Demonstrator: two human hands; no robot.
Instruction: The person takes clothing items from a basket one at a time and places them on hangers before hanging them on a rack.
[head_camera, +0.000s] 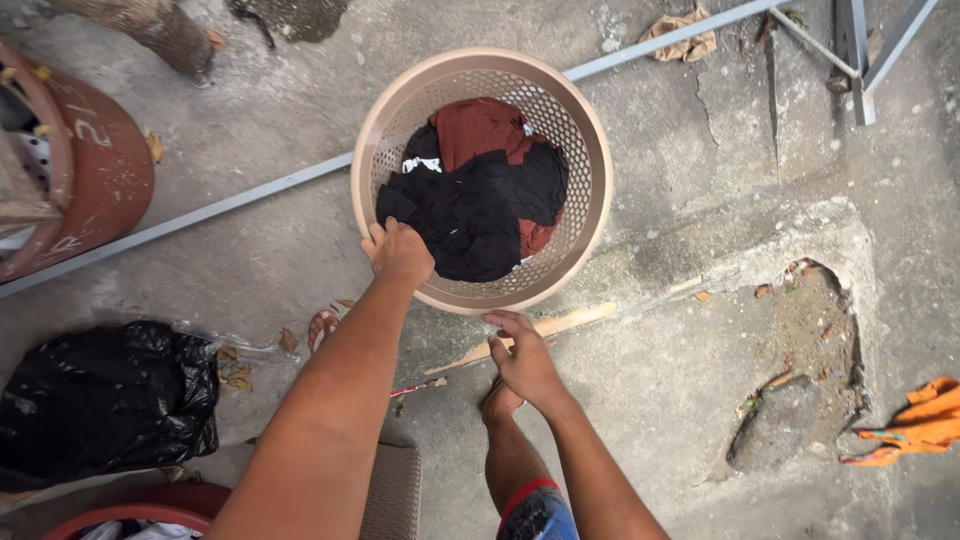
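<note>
Two hands: left hand (398, 251) curled on laundry basket (590, 140) rim, right hand (525, 360) open, empty, beside it; grip both sides evenly.

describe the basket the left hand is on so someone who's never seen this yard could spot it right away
On the cracked concrete floor, find the grey metal bar running diagonally; the laundry basket sits across it, top centre. The left hand grips its near rim. It is the only round, beige, perforated plastic tub, holding black and rust-red clothes.
</note>
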